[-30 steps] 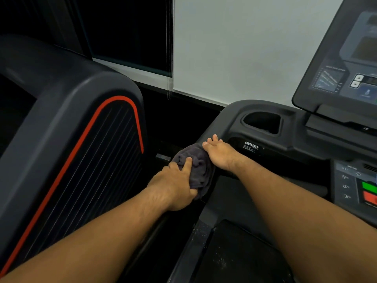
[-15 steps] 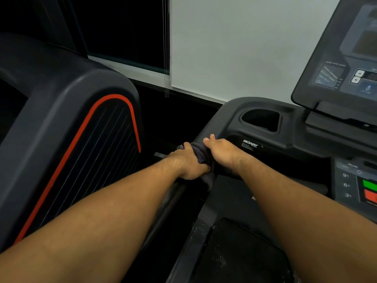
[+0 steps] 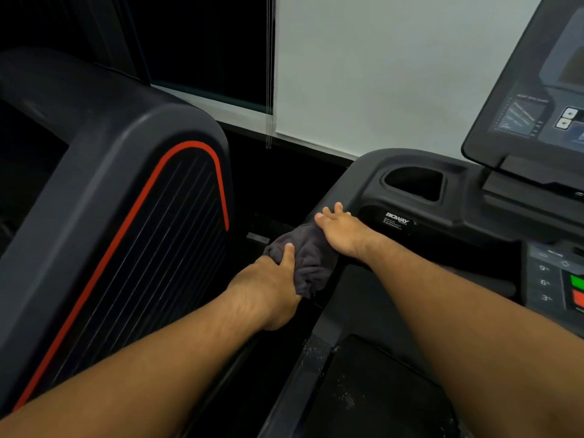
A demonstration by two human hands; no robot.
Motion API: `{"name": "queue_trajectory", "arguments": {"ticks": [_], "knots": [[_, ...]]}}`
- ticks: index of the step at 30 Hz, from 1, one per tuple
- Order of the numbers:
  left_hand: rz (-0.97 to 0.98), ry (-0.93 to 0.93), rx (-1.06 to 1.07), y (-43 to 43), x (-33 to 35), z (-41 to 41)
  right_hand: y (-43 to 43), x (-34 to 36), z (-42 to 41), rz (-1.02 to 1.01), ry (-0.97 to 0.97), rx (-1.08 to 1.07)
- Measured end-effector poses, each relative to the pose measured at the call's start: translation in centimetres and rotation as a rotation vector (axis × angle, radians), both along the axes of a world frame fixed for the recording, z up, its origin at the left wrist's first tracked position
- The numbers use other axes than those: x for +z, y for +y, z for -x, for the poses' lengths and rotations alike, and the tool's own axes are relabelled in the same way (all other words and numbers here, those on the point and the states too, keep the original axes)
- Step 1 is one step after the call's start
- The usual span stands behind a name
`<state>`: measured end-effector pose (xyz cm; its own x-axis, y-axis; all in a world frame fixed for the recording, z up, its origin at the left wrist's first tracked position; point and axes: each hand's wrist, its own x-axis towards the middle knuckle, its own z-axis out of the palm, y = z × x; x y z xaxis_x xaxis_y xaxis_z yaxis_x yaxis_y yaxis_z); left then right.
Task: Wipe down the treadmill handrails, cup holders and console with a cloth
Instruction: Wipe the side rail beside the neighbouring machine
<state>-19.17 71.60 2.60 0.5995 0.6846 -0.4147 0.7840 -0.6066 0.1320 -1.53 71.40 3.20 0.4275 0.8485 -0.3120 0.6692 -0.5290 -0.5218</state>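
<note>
A dark grey cloth (image 3: 311, 260) is bunched around the treadmill's left handrail, just below the corner of the console housing (image 3: 357, 181). My left hand (image 3: 271, 289) grips the cloth from the left, thumb laid across its top. My right hand (image 3: 343, 230) lies on the cloth's upper right edge with fingers straight, their tips touching the housing. The handrail itself is hidden under the cloth and my hands. A cup holder (image 3: 414, 183) opens in the housing just behind my right hand. The console screen (image 3: 537, 105) stands at the upper right.
A neighbouring machine's black shroud with a red stripe (image 3: 126, 235) fills the left, close to my left forearm. The button panel with green and red keys (image 3: 576, 289) sits at the right edge. The treadmill belt (image 3: 363, 390) lies below. A white wall and dark window are behind.
My left hand has slid back down the handrail with the cloth, toward me, after pushing up against my right hand half a second ago. More of the cloth shows again.
</note>
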Motion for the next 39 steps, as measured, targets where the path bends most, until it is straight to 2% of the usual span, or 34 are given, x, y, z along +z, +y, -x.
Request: {"name": "queue_trajectory", "arguments": {"ticks": [9,14,21,25,30,32,36,39], "knots": [[0.128,-0.093,0.037,2.3,0.1,-1.8,0.1,-0.4,-0.8,-0.037,0.063,-0.013],[0.121,-0.147,0.087,2.2,0.3,-2.4,-1.0,-0.7,0.4,-0.064,-0.001,0.023],[0.157,-0.224,0.13,0.4,-1.1,3.3,-3.0,-1.2,3.4,-0.172,-0.13,0.079],[0.263,-0.358,0.207,0.2,-0.7,6.0,-3.5,-1.6,5.2,-0.168,-0.063,0.074],[0.317,-0.423,0.249,1.6,-0.2,3.6,-4.3,-1.7,6.1,-0.204,0.023,0.015],[0.294,-0.396,0.218,1.8,-0.4,2.6,-4.7,-2.0,6.3,-0.205,0.025,0.016],[0.141,-0.181,0.049,0.3,-0.4,2.4,-5.2,-2.2,6.4,-0.271,0.136,-0.052],[0.062,-0.132,-0.02,-1.2,-0.6,3.8,-5.3,-1.9,6.5,-0.28,0.192,-0.093]]}}
